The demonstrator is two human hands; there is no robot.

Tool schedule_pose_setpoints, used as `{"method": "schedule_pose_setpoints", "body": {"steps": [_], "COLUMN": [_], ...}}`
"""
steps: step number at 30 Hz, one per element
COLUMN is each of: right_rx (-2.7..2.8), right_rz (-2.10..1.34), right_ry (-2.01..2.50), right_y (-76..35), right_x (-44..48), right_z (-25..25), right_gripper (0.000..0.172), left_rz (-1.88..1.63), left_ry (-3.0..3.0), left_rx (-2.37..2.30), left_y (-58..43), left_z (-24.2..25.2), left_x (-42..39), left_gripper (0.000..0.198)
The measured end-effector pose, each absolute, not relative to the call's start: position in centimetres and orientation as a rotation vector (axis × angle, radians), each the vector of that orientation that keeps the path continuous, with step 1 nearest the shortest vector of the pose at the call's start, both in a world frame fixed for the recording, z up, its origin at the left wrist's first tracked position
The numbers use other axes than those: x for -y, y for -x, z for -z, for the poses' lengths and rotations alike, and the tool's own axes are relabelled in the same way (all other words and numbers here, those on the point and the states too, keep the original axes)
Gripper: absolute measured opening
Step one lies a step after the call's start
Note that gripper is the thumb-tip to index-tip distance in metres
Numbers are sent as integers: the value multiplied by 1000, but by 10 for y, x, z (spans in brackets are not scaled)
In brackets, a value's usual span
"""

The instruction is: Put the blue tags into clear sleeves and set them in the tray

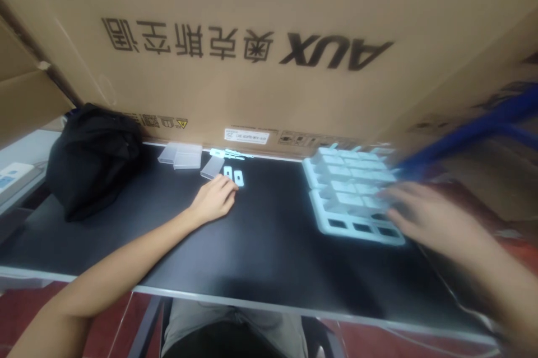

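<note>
Fingers of our left hand (pixel 215 199) curl loosely on the black worktop (pixel 269 246), gripping nothing, with the fingertips just beside two small white clips (pixel 233 175) that lie flat. Our right hand (pixel 424 215) is smeared by motion blur over the near right corner of the white compartment tray (pixel 336 201); whether it is open or pinching a piece, we cannot tell. The tray sits right of centre on the worktop, most of its cells filled with pale parts, and the near row shows three empty dark cells.

Outward from the left hand lie a few clear plastic cases (pixel 180 155) and a thin pale strip at the foot of the big cardboard box (pixel 269 50), and a black bag (pixel 94 156) slumps at the far left.

Our worry, as a judgement: the right hand looks to be moving fast (hence the blur), and a quick swipe across the tray could knock it sideways or flick parts out of their cells. The small clips lie loose beside the left fingertips, so a careless drag of that hand could scatter them toward the box edge, where they would be hard to pick out. A blue bar (pixel 474 128) close above the tray could also snag a rising wrist.
</note>
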State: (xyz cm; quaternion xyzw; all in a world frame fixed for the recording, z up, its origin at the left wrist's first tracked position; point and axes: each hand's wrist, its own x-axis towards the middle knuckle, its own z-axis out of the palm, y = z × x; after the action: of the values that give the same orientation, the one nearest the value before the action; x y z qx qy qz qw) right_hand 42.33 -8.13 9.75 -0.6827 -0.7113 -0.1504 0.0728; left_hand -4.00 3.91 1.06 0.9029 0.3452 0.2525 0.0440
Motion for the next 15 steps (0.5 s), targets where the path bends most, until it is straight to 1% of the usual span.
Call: {"method": "schedule_pose_setpoints", "body": {"steps": [2, 4, 7, 10, 15], "right_rx": [2033, 1981, 2193, 2376, 2491], "right_rz": [635, 680, 408, 134, -134], "right_ry": [1950, 1805, 1574, 1553, 1618], "right_y": [-397, -362, -300, -239, -177], "right_x": [83, 78, 58, 26, -20], "right_z": [-106, -109, -98, -75, -46], "right_gripper": [28, 28, 29, 34, 38], "left_rz": [-737, -701, -649, -624, -700], "left_ry": [-2813, -2830, -2835, -2859, -2833], "left_rx": [-1231, -1399, -1536, -1546, -1581], "left_y": [42, 46, 51, 53, 60], "left_z": [-14, -17, -19, -19, -23], "left_x": [-41, -44, -50, -52, -57], "left_gripper": [19, 23, 26, 26, 29]}}
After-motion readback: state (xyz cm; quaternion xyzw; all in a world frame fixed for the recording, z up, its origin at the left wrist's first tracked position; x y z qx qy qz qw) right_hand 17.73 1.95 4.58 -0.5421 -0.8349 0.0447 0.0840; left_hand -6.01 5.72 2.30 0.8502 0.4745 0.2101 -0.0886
